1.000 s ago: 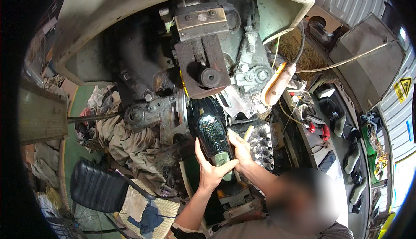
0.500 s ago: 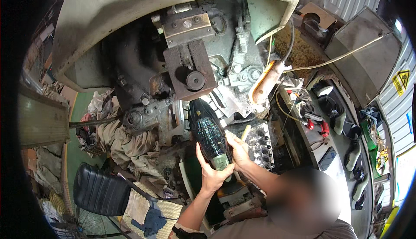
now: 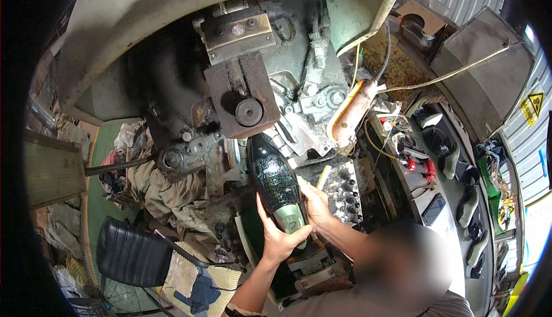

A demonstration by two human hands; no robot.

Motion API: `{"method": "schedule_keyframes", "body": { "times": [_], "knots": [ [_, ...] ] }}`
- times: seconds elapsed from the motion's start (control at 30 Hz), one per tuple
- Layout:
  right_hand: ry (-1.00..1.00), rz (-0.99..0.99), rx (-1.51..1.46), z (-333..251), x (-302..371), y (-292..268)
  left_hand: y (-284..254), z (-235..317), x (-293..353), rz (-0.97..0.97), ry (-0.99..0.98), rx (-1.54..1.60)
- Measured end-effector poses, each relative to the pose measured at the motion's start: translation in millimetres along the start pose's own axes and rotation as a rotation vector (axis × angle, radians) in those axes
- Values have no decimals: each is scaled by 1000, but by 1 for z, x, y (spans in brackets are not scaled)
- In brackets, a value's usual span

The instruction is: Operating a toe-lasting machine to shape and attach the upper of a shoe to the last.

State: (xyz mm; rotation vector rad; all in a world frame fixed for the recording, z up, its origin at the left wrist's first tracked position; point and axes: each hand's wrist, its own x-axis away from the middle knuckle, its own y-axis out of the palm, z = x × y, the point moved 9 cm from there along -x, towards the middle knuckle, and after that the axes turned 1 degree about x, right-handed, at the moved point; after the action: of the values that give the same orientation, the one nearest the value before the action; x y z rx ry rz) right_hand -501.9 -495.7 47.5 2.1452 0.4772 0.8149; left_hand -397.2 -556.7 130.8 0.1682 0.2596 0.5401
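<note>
A glossy black shoe upper [image 3: 267, 167] with a mottled, scale-like pattern covers a pale green last [image 3: 290, 216]. The machine hood [image 3: 195, 12] is cream with dark smudges, the block [image 3: 225, 91] rusty brown. The chair back [image 3: 131, 254] is black, the floor [image 3: 96, 193] green, the bundled cloth [image 3: 164, 190] beige, the warning sign [image 3: 532, 109] yellow and black.

The shoe piece [image 3: 269, 170] is black and very shiny, with bright spots of light on its bumpy skin. It fits around a pale green shoe form [image 3: 292, 218], whose green end pokes out at the bottom with dark marks on it. Together they lean, with the black tip up and to the left, between the left hand [image 3: 279, 241] and right hand [image 3: 317, 206].
</note>
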Motion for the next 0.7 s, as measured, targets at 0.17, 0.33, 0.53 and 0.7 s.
{"method": "schedule_keyframes", "body": {
  "times": [0.17, 0.33, 0.53, 0.7],
  "knots": [
    [-19, -4, 32, -2, 2, 2, 1, 1, 4, -27, -1, -19],
    [47, -41, -3, 1, 4, 5, -27, -18, -5, 276, -206, 364],
    [29, -47, 303, -2, 1, 2, -21, -42, -27, 301, -457, 766],
    [48, -29, 372, 7, 8, 11, -13, -48, -29, 347, -465, 825]
  ]
}}
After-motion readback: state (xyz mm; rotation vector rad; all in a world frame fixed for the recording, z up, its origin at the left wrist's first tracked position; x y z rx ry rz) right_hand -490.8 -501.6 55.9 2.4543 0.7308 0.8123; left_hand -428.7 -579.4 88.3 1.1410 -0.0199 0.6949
